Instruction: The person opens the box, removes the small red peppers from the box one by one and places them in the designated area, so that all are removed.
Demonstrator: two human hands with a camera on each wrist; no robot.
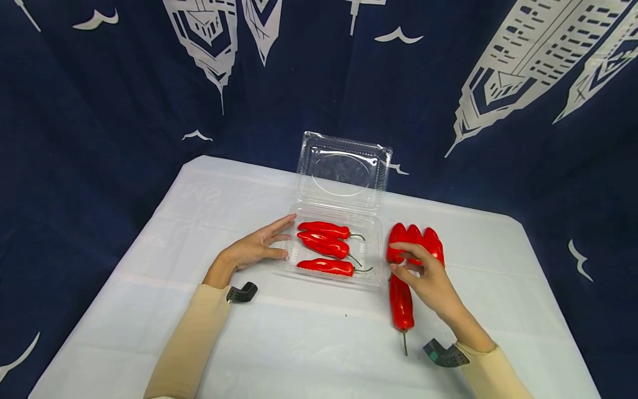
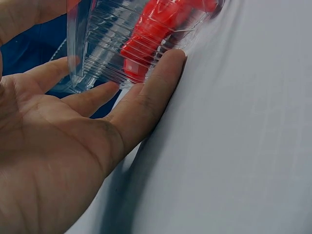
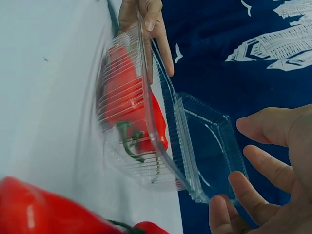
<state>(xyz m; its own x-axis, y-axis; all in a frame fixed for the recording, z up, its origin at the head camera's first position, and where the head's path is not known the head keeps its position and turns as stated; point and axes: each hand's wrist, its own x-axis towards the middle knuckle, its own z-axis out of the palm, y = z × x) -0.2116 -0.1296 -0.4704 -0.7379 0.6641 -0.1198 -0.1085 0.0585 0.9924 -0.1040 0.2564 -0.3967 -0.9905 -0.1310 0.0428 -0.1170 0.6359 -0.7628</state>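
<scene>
Steadying the clear box (image 1: 372,252) seems the reason the left hand (image 1: 256,247), fingers spread, sits at its left side. The raised lid (image 1: 341,174) leaves three boxed peppers (image 1: 326,246) exposed. Right hand (image 1: 430,282): empty, fingers parted, over loose peppers (image 1: 401,303) right of the box.

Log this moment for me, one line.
left hand: at side of clear container | lid: raised | right hand: empty, over loose peppers | container holds: three red peppers
</scene>
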